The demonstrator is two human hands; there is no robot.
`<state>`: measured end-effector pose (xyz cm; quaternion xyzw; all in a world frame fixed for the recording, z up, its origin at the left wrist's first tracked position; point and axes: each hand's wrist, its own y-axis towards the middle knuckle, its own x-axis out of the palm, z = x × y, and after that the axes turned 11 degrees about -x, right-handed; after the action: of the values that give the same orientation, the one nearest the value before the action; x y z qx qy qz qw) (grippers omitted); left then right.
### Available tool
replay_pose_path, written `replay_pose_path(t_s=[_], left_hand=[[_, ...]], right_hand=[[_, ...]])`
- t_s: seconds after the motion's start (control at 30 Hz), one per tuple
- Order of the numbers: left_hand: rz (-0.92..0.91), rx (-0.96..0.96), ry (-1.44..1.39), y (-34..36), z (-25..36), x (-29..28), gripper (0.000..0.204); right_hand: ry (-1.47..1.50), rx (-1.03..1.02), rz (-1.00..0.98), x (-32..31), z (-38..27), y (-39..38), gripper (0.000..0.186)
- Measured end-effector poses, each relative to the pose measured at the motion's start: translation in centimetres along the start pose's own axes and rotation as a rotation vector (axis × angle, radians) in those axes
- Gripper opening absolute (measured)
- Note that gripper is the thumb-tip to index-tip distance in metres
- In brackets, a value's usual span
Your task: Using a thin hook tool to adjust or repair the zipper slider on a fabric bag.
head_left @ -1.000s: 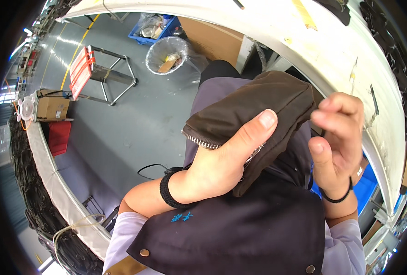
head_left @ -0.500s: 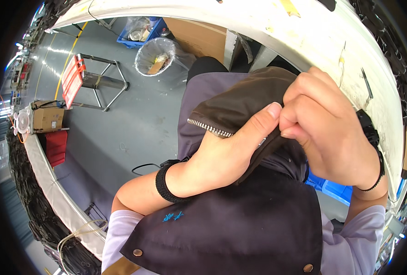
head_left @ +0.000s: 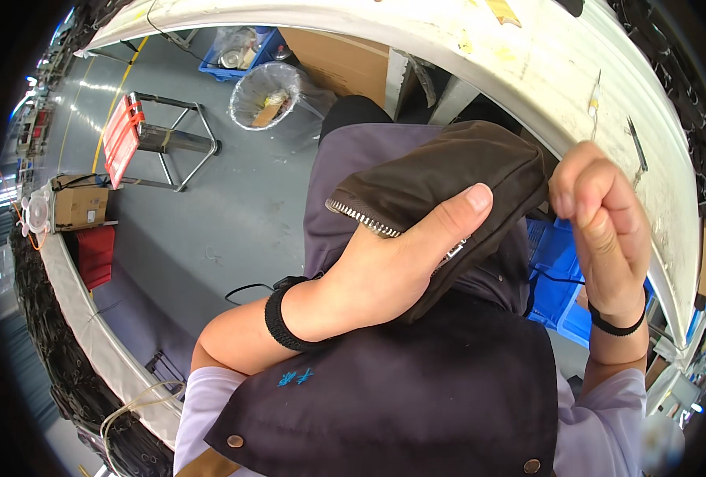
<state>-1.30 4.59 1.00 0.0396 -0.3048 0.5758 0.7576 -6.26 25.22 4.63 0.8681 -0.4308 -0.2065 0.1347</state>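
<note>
A dark brown fabric pouch (head_left: 472, 163) lies over my lap, tilted up toward the right. Silver zipper teeth (head_left: 365, 219) edge its left end, and a metal zipper pull (head_left: 453, 250) shows beside my thumb. My left hand (head_left: 393, 266) is closed around the pouch, thumb on top and the other fingers hidden beneath it. Just off the pouch's right end, my right hand (head_left: 603, 215) is raised beside the table edge. Its thumb and fingertips are pinched together; whatever they may hold is too small to make out.
A white worktable (head_left: 544, 71) curves along the far and right sides, with a thin pointed tool (head_left: 637, 145) on it. Blue crates (head_left: 556, 254) stand below its right edge. On the floor are a lined waste bin (head_left: 246, 119), a stool (head_left: 122, 143) and a cardboard box (head_left: 83, 207).
My right hand has moved off the pouch, to the right and slightly down. The pouch's right end is now uncovered, while my left hand keeps its hold.
</note>
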Motion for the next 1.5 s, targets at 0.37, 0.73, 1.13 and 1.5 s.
replay_pose_path(t_s=[0.37, 0.73, 1.13, 1.5], left_hand=[[-0.017, -0.023, 0.041, 0.5, 0.3, 0.2, 0.029], [0.060, -0.131, 0.148, -0.8, 6.6, 1.2, 0.019], [-0.066, -0.081, 0.416, 1.0, 1.4, -2.4, 0.042], [-0.043, -0.281, 0.373, -0.7, 1.9, -1.9, 0.055]], right_hand=[[-0.369, -0.137, -0.096, -1.8, 0.0, -0.5, 0.045], [0.274, 0.096, 0.248, 5.9, 3.8, -0.5, 0.033], [-0.083, 0.219, -0.086, -4.7, 6.2, -2.5, 0.048], [-1.566, 0.531, -0.012, -32.0, 15.8, -11.3, 0.036]])
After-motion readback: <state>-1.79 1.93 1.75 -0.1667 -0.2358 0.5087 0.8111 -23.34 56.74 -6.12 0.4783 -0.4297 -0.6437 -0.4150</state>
